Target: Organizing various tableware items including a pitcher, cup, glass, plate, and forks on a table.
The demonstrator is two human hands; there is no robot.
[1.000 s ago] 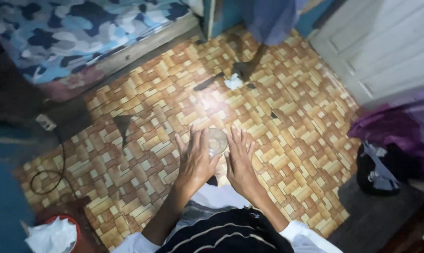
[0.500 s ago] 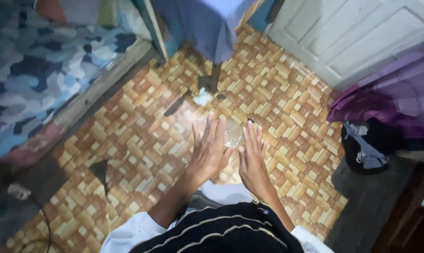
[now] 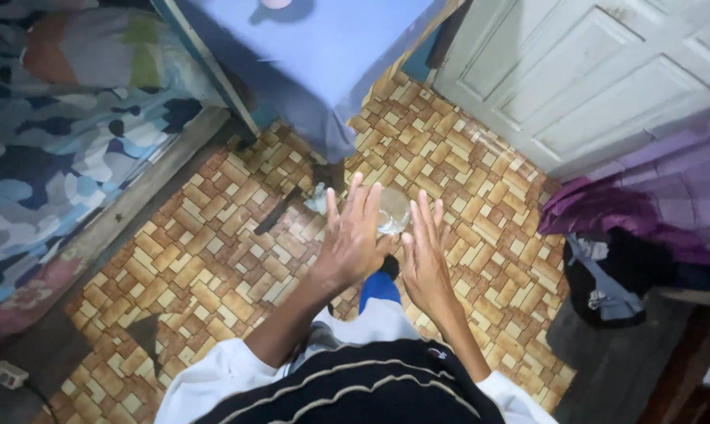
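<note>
A small clear glass [image 3: 392,212] is pressed between my two palms, held out in front of me above the patterned floor. My left hand [image 3: 353,235] lies flat against its left side with the fingers stretched out and apart. Against its right side my right hand [image 3: 425,255] does the same. Both hands point away from me toward a table with a blue cloth [image 3: 315,55]. Most of the glass is hidden by my fingers.
A bed with a blue camouflage cover [image 3: 49,157] runs along the left. A white door [image 3: 606,71] stands at the upper right, with purple cloth [image 3: 645,204] and a dark bag [image 3: 606,283] below it. Crumpled paper [image 3: 317,200] and a dark strip [image 3: 276,212] lie on the floor.
My view has tilted up and forward, so the blue-covered table and the door now fill the top. My hands with the glass between them have risen slightly toward the table.
</note>
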